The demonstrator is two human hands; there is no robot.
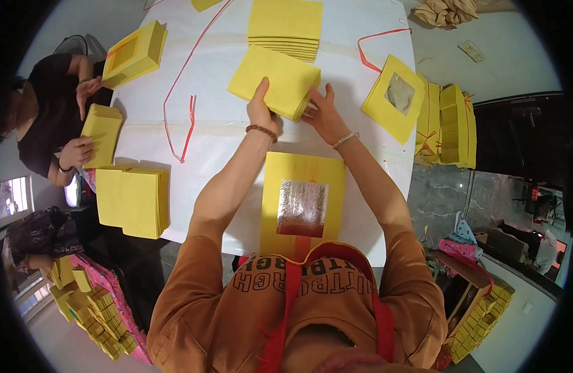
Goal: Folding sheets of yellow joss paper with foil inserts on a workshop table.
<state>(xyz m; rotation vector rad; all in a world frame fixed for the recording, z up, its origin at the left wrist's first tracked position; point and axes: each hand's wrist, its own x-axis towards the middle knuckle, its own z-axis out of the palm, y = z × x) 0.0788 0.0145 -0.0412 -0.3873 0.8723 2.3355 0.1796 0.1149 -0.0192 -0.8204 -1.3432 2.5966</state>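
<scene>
A thick stack of yellow paper [271, 78] is tilted over the white table [227, 186]. My left hand [261, 113] grips its near edge, thumb on top and fingers beneath. At the stack's right corner, my right hand [326, 115] touches the edge with its fingers apart. Just beyond lies a fanned pile of yellow paper [285, 22]. Close to my body rests a yellow sheet [271, 174] with a shiny silver square [303, 208] and an orange-red strip partly under it.
A person [50, 112] at the left handles a yellow stack [103, 133]. Other yellow stacks [131, 200] and a framed yellow piece [137, 55] lie on that side. Red strips [190, 133] cross the table. At right are a yellow piece with a silver window [380, 112] and stacked yellow bundles [457, 124].
</scene>
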